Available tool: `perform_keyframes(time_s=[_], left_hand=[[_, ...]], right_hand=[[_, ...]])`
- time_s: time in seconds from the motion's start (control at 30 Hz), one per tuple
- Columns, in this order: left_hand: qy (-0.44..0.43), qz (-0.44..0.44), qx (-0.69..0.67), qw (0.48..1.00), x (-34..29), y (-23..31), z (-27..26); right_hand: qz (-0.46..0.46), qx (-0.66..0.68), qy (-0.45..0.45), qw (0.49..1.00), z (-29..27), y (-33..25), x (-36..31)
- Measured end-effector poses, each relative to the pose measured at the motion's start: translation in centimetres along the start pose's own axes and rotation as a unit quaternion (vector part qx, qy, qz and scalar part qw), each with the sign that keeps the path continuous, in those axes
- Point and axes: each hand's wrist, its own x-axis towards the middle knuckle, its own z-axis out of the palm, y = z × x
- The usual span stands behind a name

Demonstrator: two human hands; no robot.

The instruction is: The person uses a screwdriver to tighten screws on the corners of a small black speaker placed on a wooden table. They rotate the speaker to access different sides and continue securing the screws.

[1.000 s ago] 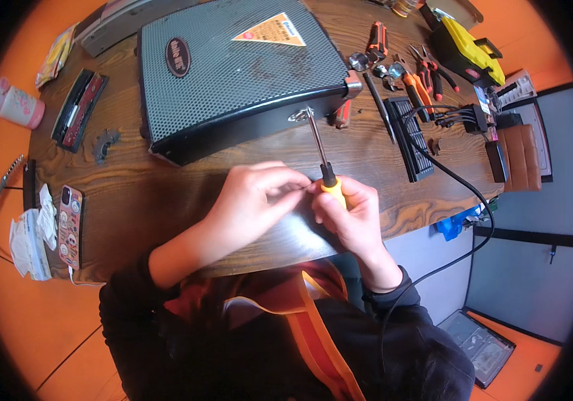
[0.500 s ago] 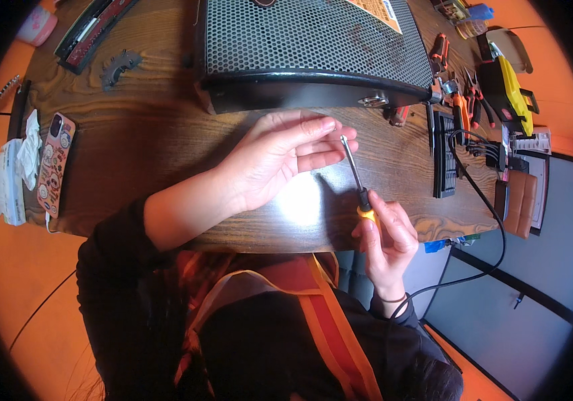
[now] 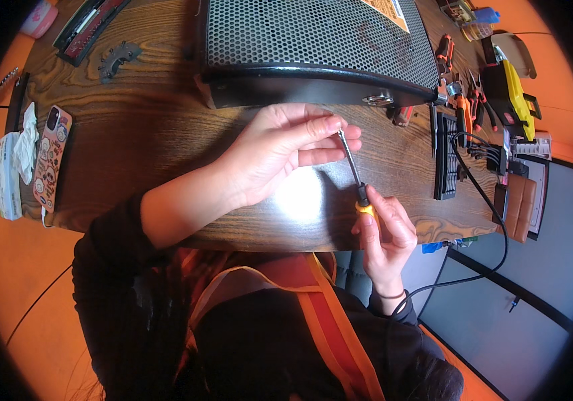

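A screwdriver (image 3: 350, 159) with a yellow and black handle is in my right hand (image 3: 388, 234), its shaft slanting up and to the left. My left hand (image 3: 276, 147) is raised palm-side toward me, with thumb and forefinger pinched at the screwdriver's tip and the other fingers extended behind. Whatever sits in that pinch is too small to name. Just beyond both hands stands a black box-shaped device with a perforated metal grille (image 3: 313, 40) and a round fitting (image 3: 378, 98) on its near face.
Pliers (image 3: 479, 107), a black vented panel (image 3: 445, 157) and a yellow-black case (image 3: 517, 100) lie on the right. A black cable (image 3: 494, 194) loops down there. On the left are a phone (image 3: 52, 157), a tissue pack (image 3: 4, 174), a dark curved part (image 3: 118, 61) and a long tray (image 3: 89, 30).
The screwdriver's tip has come slightly up and left, closer to my left thumb and forefinger. The view has shifted a little.
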Motion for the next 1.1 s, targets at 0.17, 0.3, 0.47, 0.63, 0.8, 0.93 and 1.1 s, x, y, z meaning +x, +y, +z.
perform_keyframes(time_s=[0.17, 0.3, 0.47, 0.63, 0.8, 0.93, 1.1], left_hand=[[0.030, 0.034, 0.074, 0.996, 0.1, -0.2, 0.1], [0.030, 0.034, 0.043, 0.998, 0.1, -0.4, 0.2], [0.026, 0.027, 0.021, 0.999, 0.1, -0.4, 0.1], [0.020, 0.029, 0.039, 0.999, 0.1, -0.4, 0.0], [0.022, 0.053, 0.055, 0.997, 0.0, -0.6, 0.2], [0.022, 0.051, 0.070, 0.996, -0.2, -0.9, 0.5], [-0.019, 0.001, 0.047, 0.999, -0.4, -1.7, 1.0]], right_hand=[[0.014, 0.010, 0.005, 1.000, 0.2, 0.2, -0.1], [-0.008, -0.009, 0.010, 1.000, 0.5, 0.3, 0.1], [-0.069, -0.081, 0.027, 0.994, 0.8, 0.3, 0.3], [-0.003, 0.014, -0.003, 1.000, 0.6, 0.4, 0.2], [0.126, 0.332, -0.029, 0.934, 1.6, 0.7, 0.0], [0.085, 0.366, -0.011, 0.927, 2.9, 1.4, -0.1], [0.118, 0.404, 0.056, 0.905, 1.1, 1.2, -0.6]])
